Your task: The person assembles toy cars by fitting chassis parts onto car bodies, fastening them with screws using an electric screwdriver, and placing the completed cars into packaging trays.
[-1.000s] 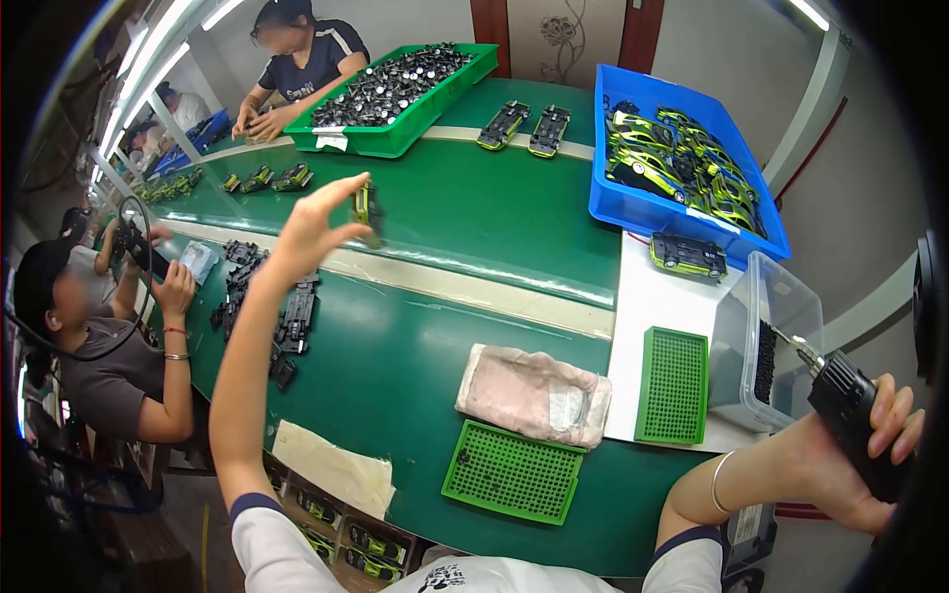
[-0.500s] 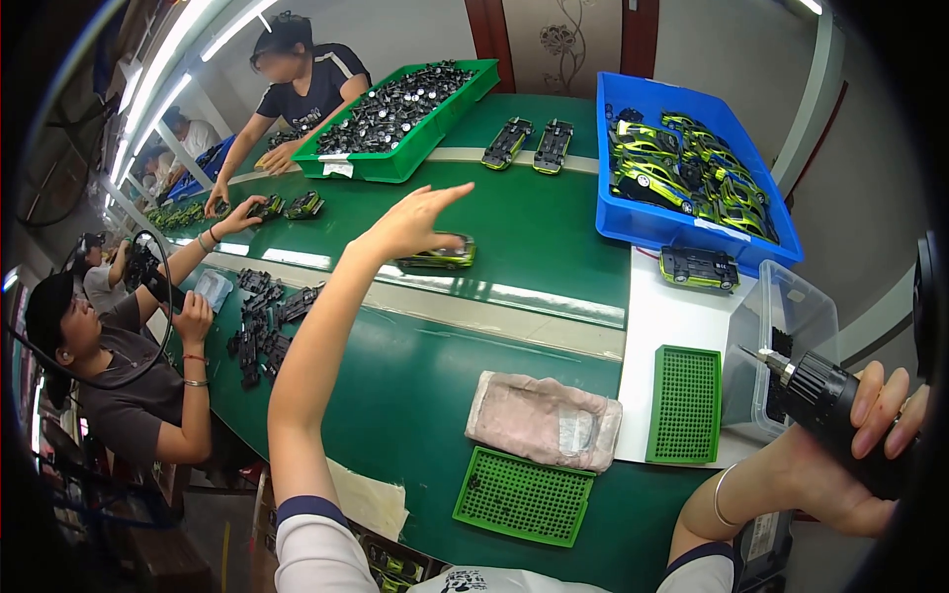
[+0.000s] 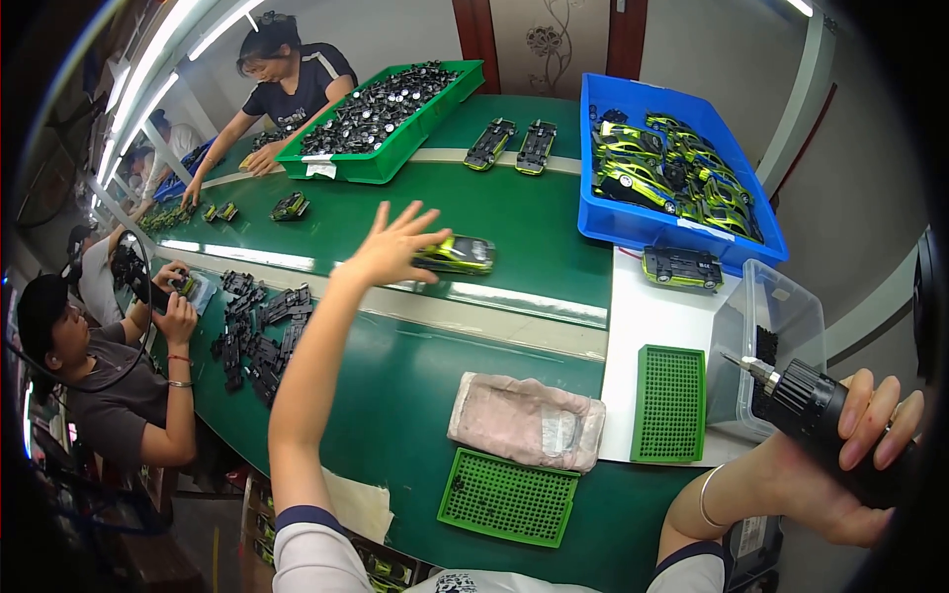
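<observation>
My left hand (image 3: 393,249) reaches over the green belt with its fingers spread, palm down. Its fingertips are at the left end of a yellow-green toy car (image 3: 463,255); whether they touch it I cannot tell. At the right, my right hand (image 3: 840,460) is wrapped around a black electric screwdriver (image 3: 809,393), whose metal bit points up and to the left. Beneath the tool is a clear plastic bin (image 3: 796,306) with small black parts inside. Next to the bin a toy car (image 3: 682,267) lies underside up on the white board.
A blue crate (image 3: 613,217) holds several toy cars. Beyond the belt sits a green crate (image 3: 381,163) of small black parts. Two green perforated trays (image 3: 670,405) and a pink cloth pad (image 3: 504,415) lie nearby. Black chassis parts (image 3: 262,336) are piled beside a co-worker (image 3: 124,366) at the left.
My left hand has turned, fingers now spread, beside the toy car, which sits farther right. The near co-worker's arm has drawn back from the belt and holds a toy car.
</observation>
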A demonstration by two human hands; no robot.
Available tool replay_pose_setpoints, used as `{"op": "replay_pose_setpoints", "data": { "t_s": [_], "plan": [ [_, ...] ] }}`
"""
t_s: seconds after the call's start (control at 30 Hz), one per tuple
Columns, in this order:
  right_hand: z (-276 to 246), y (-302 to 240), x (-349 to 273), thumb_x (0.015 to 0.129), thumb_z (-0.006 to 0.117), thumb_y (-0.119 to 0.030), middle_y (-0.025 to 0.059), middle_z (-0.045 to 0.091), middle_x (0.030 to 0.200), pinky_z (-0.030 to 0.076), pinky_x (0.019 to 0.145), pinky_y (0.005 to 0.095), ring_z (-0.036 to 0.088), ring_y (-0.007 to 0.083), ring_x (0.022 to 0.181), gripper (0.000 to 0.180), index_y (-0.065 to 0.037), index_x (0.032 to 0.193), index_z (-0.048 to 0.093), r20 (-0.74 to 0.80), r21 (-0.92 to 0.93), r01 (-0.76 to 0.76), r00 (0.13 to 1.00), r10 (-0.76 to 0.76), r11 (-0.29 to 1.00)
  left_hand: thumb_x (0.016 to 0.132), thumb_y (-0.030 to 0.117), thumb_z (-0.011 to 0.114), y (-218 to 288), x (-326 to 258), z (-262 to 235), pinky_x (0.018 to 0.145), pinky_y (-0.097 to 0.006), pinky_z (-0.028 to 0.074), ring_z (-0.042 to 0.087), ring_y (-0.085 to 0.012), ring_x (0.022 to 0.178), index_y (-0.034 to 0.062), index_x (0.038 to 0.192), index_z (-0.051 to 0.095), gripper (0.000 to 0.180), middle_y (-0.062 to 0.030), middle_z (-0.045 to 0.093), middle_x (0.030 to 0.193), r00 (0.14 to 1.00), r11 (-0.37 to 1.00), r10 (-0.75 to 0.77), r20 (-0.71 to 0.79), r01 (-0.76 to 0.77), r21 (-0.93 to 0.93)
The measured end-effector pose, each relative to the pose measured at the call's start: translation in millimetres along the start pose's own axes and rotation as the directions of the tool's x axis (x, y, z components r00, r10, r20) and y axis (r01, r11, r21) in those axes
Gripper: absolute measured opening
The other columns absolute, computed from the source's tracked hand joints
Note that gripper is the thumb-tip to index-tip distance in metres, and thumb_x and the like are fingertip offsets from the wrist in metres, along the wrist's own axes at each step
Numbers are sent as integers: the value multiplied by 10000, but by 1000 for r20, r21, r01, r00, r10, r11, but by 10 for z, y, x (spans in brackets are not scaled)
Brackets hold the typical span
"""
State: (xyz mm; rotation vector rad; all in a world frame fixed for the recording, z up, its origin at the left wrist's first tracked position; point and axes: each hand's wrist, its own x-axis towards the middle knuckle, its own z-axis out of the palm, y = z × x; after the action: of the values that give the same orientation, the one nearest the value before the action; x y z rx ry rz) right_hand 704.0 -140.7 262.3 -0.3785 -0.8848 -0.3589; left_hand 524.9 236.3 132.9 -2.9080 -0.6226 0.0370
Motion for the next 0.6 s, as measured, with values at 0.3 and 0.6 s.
{"op": "replay_pose_setpoints", "data": {
  "t_s": [0.3,0.6],
  "plan": [
    [160,82,-82,698,544,-355,0,332,655,264,504,204,321,62,492,319,-81,699,381,-74,-147,59,995,-71,987,594,153,729,-1506,-692,245,1038,-513,112,296,-223,1250,175,1330,256,875,-66,366,1322,854,883,-468,226,463,78],
    [245,88,-238,695,578,-399,2,347,692,301,477,182,342,55,491,431,-44,897,442,-75,-151,-14,997,3,988,769,30,468,-1874,-930,611,973,-464,291,505,-208,1043,152,1234,365,492,-51,531,1119,788,756,-615,1,590,284]
  ]
}}
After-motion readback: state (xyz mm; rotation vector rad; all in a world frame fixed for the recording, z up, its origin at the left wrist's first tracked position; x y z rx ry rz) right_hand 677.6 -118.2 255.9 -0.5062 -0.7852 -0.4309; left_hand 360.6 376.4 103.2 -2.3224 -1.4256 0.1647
